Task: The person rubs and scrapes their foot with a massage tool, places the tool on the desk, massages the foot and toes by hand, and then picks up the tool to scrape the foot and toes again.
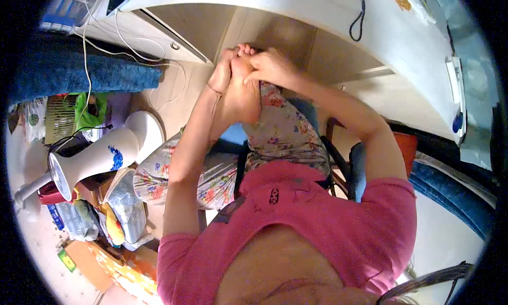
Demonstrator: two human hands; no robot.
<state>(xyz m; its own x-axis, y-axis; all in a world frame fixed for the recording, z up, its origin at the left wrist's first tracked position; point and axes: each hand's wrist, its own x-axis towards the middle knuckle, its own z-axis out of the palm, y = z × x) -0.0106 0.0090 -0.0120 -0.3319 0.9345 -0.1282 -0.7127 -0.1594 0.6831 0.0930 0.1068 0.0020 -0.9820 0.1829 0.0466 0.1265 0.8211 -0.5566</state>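
A bare foot (244,101) is raised in front of me with its sole facing up and its toes pointing away. My left hand (224,71) is closed around the left side of the foot, near the toes. From the other side, my right hand (271,66) grips the foot, its thumb pressed on the sole below the toes. The fingers of both hands are partly hidden behind the foot. Floral trousers (286,130) cover the legs, and the pink shirt (296,199) fills the lower part of the view.
A white desk (296,9) curves across the top, with a black cord loop (359,25) hanging over its edge. To the left, a white pedestal-like object (95,154) lies near bags and a cardboard box (83,260). White cables (182,74) trail down to the floor.
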